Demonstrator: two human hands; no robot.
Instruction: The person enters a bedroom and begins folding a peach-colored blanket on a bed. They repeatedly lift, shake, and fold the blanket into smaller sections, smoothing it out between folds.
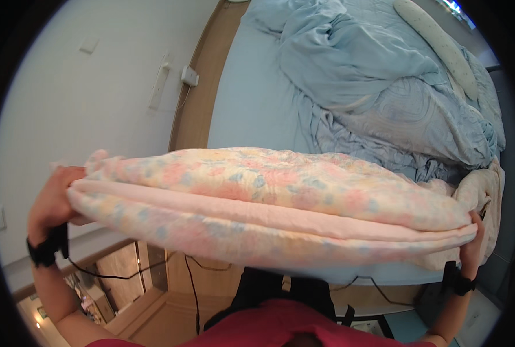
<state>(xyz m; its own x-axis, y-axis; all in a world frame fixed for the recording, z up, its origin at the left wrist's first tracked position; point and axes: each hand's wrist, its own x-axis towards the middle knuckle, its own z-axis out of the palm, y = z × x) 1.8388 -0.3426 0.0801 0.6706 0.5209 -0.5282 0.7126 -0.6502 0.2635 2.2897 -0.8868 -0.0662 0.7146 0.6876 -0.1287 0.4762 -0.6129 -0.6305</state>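
Note:
A floral quilt [257, 182] in pink, yellow and blue, with a plain pink side showing in a long fold, stretches across the view between my two hands. My left hand [58, 197] grips its left end, the fingers partly hidden by the cloth. At the far right my right hand [474, 238] grips the other end. The quilt is held up in front of my body, over the near part of a bed with a light blue sheet [249, 95]. Both wrists wear black bands.
Rumpled blue bedding [353, 56], a grey-blue patterned cover [405, 112] and a long pale pillow [439, 47] lie on the bed. A white wall [101, 99] with a white plug-in device [190, 76] stands at left. Black cables [192, 286] hang near my body.

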